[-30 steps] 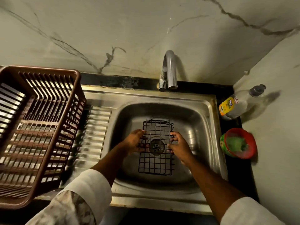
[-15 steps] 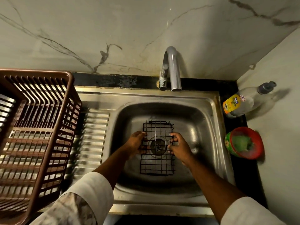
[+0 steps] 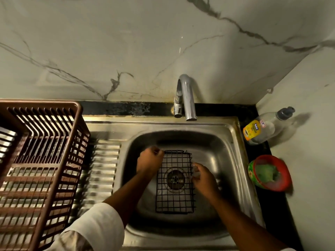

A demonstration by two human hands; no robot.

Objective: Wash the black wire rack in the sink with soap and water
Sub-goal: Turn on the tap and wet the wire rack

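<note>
While rack (image 3: 175, 182) lies flat over sink (image 3: 224, 156) drain, left hand (image 3: 149, 161) grips far corner, right hand (image 3: 204, 177) pinches side. Risk: wet wire slips, rack clatters; tap (image 3: 186, 98) dry, soap (image 3: 262, 128) untouched.

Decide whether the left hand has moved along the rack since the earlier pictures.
Yes. The left hand has slid from beside the drain toward the black wire rack's far left corner, nearer the tap.

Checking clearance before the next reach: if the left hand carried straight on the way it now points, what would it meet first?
Probably the sink's back wall, below the tap. The left hand sits at the rack's far left corner, pointing away from the person; depth is unclear.
</note>
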